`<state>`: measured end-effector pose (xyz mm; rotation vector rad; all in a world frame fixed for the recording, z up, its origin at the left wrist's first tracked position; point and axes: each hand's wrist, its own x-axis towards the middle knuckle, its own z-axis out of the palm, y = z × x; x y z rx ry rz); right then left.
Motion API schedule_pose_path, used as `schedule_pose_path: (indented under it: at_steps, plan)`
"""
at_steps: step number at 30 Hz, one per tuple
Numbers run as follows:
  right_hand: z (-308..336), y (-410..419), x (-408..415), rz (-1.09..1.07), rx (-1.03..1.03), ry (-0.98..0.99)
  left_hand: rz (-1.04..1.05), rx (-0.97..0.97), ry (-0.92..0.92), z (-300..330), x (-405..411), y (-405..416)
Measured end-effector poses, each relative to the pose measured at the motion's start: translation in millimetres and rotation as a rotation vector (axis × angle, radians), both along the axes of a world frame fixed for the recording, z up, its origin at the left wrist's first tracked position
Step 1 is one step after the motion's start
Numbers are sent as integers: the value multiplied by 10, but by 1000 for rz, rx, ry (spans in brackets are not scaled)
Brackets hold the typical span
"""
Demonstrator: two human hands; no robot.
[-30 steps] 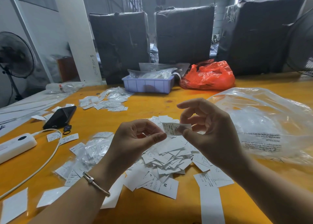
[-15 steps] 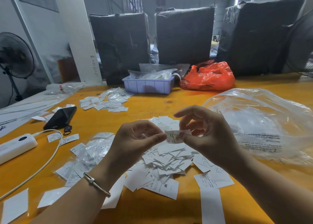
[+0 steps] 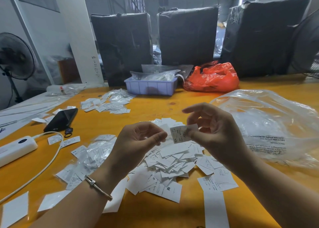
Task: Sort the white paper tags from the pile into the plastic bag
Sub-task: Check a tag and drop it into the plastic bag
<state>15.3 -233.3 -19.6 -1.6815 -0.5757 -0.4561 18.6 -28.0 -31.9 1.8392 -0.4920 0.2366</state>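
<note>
A heap of white paper tags [image 3: 172, 160] lies on the orange table [image 3: 155, 107] in front of me. My right hand [image 3: 215, 136] is raised above the heap and pinches one printed tag [image 3: 181, 132] between thumb and fingers. My left hand [image 3: 138, 141] hovers just left of that tag with its fingers curled and its thumb pointing at the tag's edge. A small gap separates thumb and tag, and I see nothing in that hand. The large clear plastic bag [image 3: 269, 122] lies crumpled on the table to the right, its printed warning text facing me.
More loose tags and small clear sleeves [image 3: 96, 151] lie to the left, with another batch [image 3: 108, 103] farther back. A black phone [image 3: 60, 119], a white power strip [image 3: 15, 146] with its cable, a lilac bin [image 3: 150, 88] and a red bag [image 3: 212, 77] also sit on the table.
My left thumb, which touched the tag's left edge half a second ago, now stands slightly apart from it. The right hand keeps the tag and has turned it a little.
</note>
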Motion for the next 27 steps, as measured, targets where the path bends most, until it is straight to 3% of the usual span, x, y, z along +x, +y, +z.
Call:
schedule_pose_path:
  at_steps: [13, 27]
  plan:
    - [-58, 52, 0, -5, -78, -11, -50, -34, 78, -6, 7, -1]
    - [-49, 55, 16, -26, 16, 55, -75, -99, 178, 17, 1, 0]
